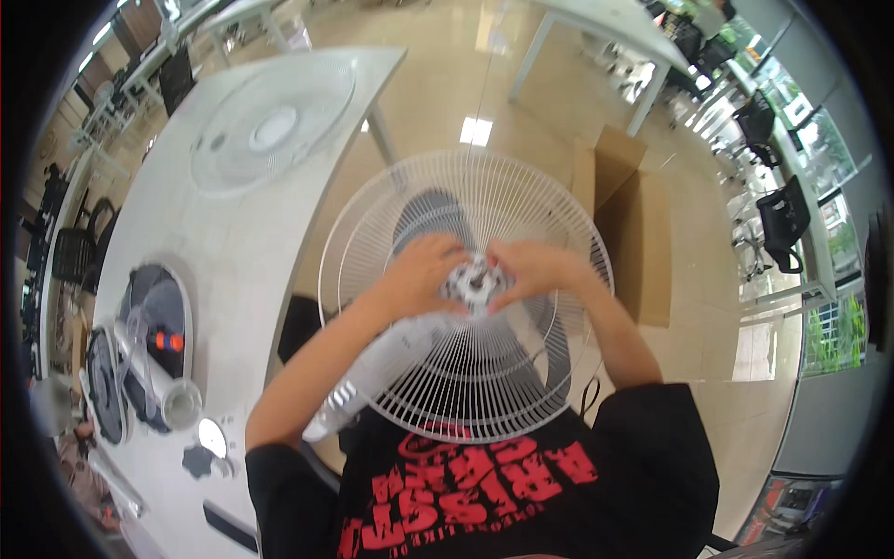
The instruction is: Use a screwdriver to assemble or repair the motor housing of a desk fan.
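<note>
A white round wire fan grille [475, 401] spans my lap. My left hand [424, 270] grips the left side of the white central hub [475, 283], fingers curved round it. My right hand [531, 272] holds the hub's right side, thumb and fingers against it. A dark shaft tip shows in the hub's middle, between my hands. A white plastic fan body [382, 363] and grey shapes show through and around the grille; their exact parts are hard to make out.
The table [233, 242] at left bears a second grille [317, 93], grey bases [149, 289], a white tube [149, 363] and small parts. An open cardboard box [633, 261] stands at right. Desks [615, 23] and chairs [782, 224] stand around. A person [79, 466] is at lower left.
</note>
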`<state>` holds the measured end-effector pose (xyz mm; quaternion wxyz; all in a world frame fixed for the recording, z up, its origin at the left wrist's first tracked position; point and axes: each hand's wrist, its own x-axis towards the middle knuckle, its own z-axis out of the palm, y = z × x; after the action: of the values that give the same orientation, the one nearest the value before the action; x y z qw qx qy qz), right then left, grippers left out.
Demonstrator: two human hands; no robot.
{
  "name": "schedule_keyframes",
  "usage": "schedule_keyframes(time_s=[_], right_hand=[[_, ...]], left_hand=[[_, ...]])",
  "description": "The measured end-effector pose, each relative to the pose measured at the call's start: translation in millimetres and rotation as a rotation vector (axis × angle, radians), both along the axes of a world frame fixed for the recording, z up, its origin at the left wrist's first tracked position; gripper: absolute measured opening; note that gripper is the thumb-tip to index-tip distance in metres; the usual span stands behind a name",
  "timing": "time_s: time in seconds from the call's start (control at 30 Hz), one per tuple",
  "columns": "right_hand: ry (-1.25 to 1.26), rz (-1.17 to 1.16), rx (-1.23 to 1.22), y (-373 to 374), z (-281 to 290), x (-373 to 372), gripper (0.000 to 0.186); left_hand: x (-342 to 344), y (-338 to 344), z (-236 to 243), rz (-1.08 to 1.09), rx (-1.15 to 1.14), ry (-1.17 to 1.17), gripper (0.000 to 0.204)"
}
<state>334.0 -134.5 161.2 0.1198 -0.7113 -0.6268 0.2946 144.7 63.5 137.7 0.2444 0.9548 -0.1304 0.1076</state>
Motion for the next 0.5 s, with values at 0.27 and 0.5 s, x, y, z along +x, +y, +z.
schedule_keyframes(time_s=[0.27, 0.5], right_hand=[[-0.054, -0.079, -0.052, -13, 2, -13, 0.069], [-0.051, -0.101, -0.072, -24, 16, -20, 0.067]], left_hand=[[0, -8, 7, -0.066, -0.02, 0.0, 0.069], [8, -10, 10, -0.116, 0.007, -0.03, 0.067]])
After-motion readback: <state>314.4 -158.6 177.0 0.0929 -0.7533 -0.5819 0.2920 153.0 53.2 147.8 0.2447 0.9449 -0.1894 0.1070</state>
